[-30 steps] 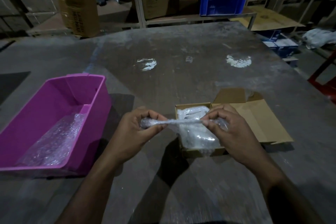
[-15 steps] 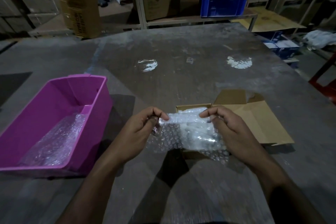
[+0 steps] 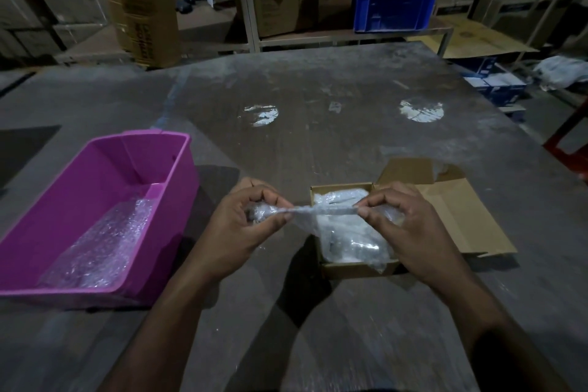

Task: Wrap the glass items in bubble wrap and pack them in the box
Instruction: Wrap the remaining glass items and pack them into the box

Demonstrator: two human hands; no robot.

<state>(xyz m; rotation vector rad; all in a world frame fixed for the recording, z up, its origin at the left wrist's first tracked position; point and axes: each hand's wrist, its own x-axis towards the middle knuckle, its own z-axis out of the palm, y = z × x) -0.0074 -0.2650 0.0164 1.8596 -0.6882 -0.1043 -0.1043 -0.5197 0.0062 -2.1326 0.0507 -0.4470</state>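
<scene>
The fingers (image 3: pixel 288 216) of the left hand (image 3: pixel 241 232) pinch one end of a rolled bubble-wrap bundle (image 3: pixel 321 210), thumb against fingertips, with a bunched wad of wrap tucked in the palm; the right hand (image 3: pixel 410 229) pinches the other end the same way, so the bundle hangs taut between them just above the near-left corner of the cardboard box (image 3: pixel 356 269). What is inside the roll I cannot make out through the wrap. To my eye the step is closing off the roll, and it would go best if both ends were twisted in opposite directions with even tension, keeping the slim middle from bending, then lowering it flat among the pieces already packed rather than dropping it. Counting from the left: one pink plastic tub (image 3: pixel 95 200) on the grey table (image 3: pixel 318 137), holding one loose sheet of bubble wrap (image 3: pixel 101 248); two hands; one bundle held; one open box with its flaps (image 3: pixel 461 223) spread to the right, and in it a heap of wrapped items (image 3: pixel 350 245), too tangled to number apart.
</scene>
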